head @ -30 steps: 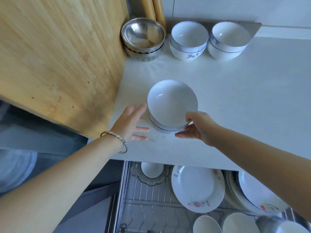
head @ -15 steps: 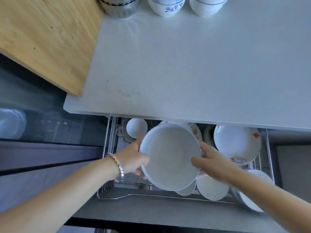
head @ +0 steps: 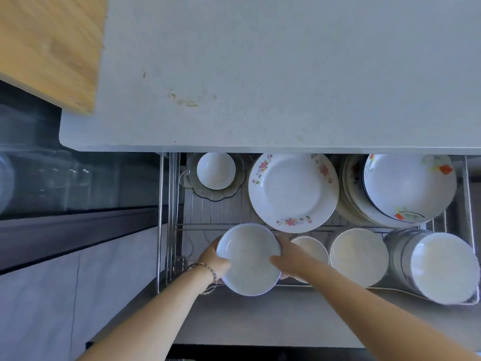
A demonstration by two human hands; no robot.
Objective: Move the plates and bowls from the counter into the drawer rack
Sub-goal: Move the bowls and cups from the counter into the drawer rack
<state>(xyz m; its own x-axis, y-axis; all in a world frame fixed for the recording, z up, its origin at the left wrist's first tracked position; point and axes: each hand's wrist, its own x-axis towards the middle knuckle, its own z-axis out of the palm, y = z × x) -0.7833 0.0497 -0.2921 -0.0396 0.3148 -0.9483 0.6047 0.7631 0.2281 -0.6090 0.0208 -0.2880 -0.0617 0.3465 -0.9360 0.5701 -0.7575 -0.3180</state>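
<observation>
From the head camera: a white bowl is held between two hands over the front left corner of the open drawer rack. The left hand grips its left rim; the right hand clasps its right rim. A flowered plate lies just behind, below the counter edge.

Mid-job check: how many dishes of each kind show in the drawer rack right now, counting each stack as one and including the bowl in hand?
Plain white bowls: 5 (held bowl, small back-left bowl, half-hidden front bowl, middle front bowl, front-right bowl stack)
Flowered plates: 2 (pink-flowered plate, orange-flowered plate stack)
Glass dish: 1
Total: 8
</observation>
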